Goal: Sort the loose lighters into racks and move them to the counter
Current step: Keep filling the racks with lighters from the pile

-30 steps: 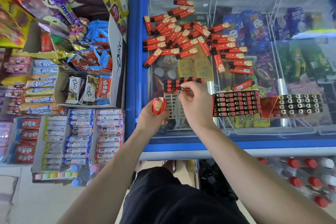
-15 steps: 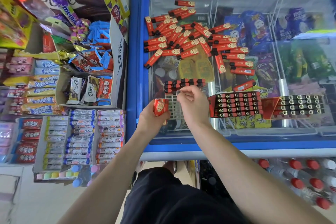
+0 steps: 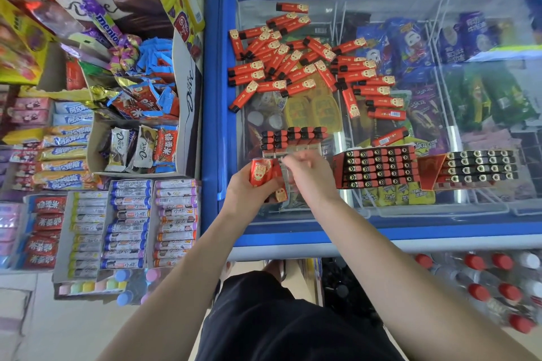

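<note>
A pile of loose red lighters [image 3: 305, 67] lies on the freezer's glass lid [image 3: 410, 220]. Nearer me stands a clear rack [image 3: 293, 138] with lighters only in its far rows. Two full racks [image 3: 377, 168] [image 3: 481, 165] sit to its right. My left hand [image 3: 249, 196] grips a bundle of red lighters [image 3: 260, 171] just in front of the clear rack. My right hand [image 3: 312, 177] is beside it, curled fingers up against the bundle. Motion blur hides whether those fingers pinch a lighter.
The freezer's blue frame [image 3: 211, 97] runs along its left side. Left of it are open snack boxes, among them a Dove carton [image 3: 189, 82] and candy rolls [image 3: 129, 226]. Red-capped bottles [image 3: 475, 264] stand below the freezer at the right.
My right hand has drawn back from the clear rack's filled rows, down and left to the bundle in my left hand. The left hand has barely moved.
</note>
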Demonstrator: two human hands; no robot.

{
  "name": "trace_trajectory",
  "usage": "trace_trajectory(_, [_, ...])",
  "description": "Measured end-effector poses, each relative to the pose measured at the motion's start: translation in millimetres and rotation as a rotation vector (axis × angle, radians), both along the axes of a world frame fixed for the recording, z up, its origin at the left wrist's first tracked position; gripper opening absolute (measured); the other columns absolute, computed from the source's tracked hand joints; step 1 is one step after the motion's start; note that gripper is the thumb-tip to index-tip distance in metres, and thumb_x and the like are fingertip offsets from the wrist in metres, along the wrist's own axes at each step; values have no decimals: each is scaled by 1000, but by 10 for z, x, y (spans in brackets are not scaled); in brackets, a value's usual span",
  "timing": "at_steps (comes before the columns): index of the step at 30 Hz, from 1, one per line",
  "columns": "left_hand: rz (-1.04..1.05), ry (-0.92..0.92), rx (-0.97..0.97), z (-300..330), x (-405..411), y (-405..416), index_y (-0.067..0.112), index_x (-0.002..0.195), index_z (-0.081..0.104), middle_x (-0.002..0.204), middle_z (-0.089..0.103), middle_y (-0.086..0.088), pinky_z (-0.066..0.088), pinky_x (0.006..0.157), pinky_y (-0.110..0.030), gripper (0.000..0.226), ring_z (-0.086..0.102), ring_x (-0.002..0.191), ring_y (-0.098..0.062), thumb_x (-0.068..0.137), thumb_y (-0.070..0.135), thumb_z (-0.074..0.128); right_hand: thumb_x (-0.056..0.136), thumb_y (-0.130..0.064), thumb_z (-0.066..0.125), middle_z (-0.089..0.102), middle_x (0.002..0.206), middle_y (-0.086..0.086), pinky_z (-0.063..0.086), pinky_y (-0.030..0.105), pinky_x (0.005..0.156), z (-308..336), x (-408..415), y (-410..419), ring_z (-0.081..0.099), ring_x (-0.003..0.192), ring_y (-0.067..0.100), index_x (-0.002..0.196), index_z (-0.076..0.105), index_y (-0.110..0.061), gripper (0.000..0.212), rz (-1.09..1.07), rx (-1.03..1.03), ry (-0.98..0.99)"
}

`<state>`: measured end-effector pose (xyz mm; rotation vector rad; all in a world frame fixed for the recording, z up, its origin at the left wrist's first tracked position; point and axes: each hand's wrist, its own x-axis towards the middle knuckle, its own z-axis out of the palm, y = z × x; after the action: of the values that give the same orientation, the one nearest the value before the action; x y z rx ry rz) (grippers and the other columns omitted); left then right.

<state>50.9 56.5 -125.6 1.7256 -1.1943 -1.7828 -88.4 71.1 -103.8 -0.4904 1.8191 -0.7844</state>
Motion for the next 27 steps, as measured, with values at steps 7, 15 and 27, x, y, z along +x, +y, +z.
trace_trajectory(7, [-78, 22, -50, 53, -41, 5, 22, 101, 73, 87, 76, -10, 62, 68, -26, 14, 70, 72, -19, 91, 15, 80, 97, -15, 63, 66, 102, -9, 45, 19, 73, -5, -141, 107, 60, 88, 3, 123, 70, -19, 27, 255, -89, 68])
trace_trajectory(15, [-107, 28, -54, 45, -64, -21, 28, 104, 72, 89, 78, -5, 64, 76, -34, 19, 74, 80, -23, 91, 16, 80, 96, -5, 61, 66, 100, 4, 46, 18, 51, 45, -258, 85, 60, 60, 4, 123, 66, -25, 34, 286, -118, -46])
trace_trajectory(27, [-136, -177, -26, -83, -16, 7, 23, 110, 68, 89, 79, 2, 65, 78, -35, 13, 77, 79, -13, 98, 18, 68, 97, -4, 61, 64, 114, -13, 54, 19, 90, -59, -335, 68, 68, 101, 7, 113, 64, -23, 25, 185, -368, 362])
